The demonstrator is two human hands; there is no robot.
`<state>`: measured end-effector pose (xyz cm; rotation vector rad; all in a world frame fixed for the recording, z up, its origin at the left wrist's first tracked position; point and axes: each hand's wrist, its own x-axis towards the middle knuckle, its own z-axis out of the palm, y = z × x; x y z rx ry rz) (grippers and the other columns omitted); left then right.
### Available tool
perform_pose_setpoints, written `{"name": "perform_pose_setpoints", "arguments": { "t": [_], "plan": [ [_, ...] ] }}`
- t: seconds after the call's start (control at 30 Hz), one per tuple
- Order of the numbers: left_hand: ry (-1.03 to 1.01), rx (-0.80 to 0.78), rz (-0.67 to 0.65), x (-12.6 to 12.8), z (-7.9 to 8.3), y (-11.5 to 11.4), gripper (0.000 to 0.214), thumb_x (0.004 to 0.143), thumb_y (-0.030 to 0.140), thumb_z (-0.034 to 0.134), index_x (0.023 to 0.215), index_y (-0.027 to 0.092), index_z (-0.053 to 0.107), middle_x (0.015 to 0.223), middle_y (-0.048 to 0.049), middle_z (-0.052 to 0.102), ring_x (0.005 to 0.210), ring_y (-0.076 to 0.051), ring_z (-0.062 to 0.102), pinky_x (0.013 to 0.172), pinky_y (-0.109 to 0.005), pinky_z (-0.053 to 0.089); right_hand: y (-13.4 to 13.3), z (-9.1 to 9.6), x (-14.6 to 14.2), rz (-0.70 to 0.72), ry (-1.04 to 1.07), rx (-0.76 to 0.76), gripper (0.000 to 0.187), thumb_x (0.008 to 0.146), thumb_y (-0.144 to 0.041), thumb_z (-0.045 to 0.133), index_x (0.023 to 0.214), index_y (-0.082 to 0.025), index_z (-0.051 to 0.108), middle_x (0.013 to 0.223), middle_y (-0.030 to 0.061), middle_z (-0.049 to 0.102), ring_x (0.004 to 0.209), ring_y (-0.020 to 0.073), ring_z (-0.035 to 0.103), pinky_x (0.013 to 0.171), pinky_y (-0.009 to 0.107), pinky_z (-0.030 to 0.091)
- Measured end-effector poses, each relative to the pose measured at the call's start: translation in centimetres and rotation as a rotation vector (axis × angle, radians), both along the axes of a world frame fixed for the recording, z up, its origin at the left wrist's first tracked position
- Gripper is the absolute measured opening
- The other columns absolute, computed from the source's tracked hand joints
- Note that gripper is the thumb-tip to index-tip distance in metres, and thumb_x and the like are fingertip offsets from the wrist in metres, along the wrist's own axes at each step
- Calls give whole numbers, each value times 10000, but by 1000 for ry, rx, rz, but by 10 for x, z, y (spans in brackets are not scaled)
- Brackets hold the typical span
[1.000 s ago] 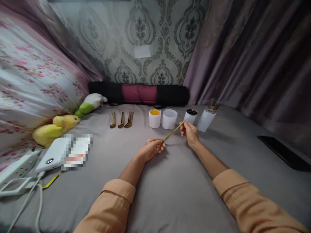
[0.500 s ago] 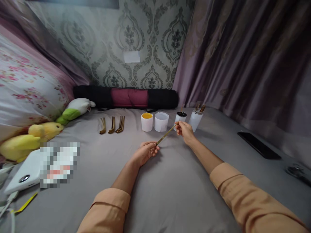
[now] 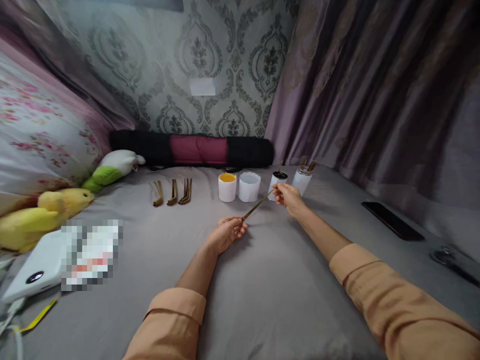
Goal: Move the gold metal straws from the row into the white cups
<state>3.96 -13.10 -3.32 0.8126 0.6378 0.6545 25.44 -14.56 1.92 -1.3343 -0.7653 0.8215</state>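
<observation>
A thin golden-brown stick stretches on a slant between my two hands. My left hand pinches its lower end. Its upper end is between the fingertips of my right hand. Just behind my right hand stands a white cup with dark contents and a thin stick poking out. To its right, a taller white-wrapped jar holds several brown sticks. Further left are a white cup with orange-yellow contents and a pale white cup whose contents I cannot make out.
Bent brown sticks lie in small groups at the left on the grey sheet. Nearer are plush toys, a white power bank with cables, and a blurred packet. A black phone lies right; a black-and-maroon roll lines the wall.
Both hands keep hold of the thin stick, which looks darker and slightly turned. My right hand has shifted slightly to the right. The view has moved a little.
</observation>
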Motion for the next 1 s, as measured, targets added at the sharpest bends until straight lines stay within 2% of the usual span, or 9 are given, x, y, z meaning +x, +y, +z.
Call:
{"name": "perform_pose_setpoints", "arguments": {
  "t": [0.33,0.57,0.8,1.0],
  "plan": [
    [-31,-35,4,-2,-3,3,123,746,40,480,858,78,518,645,-73,593,494,-80,526,442,-171,383,1,6,-4,4,-69,-16,146,811,-243,475,756,-140,562,608,-10,532,381,28,429,332,147,337],
    [-53,-55,-4,-6,0,3,126,762,81,510,880,60,551,730,-99,613,557,-82,552,522,-186,445,1,9,1,-17,-134,7,150,805,-260,485,737,-142,549,598,-16,533,377,28,417,328,147,330],
    [-77,-80,2,-9,0,5,145,761,96,528,894,50,563,759,-111,617,583,-89,556,542,-191,459,-6,28,14,-88,-177,-14,137,809,-206,458,735,-143,555,603,-14,532,374,26,410,321,146,319],
    [-108,-156,30,-11,-2,10,154,750,90,534,898,59,563,750,-80,601,574,-76,547,507,-170,450,-11,52,37,-186,-234,-6,145,817,-199,446,740,-141,554,600,-13,543,384,24,419,333,140,321]
  ]
}}
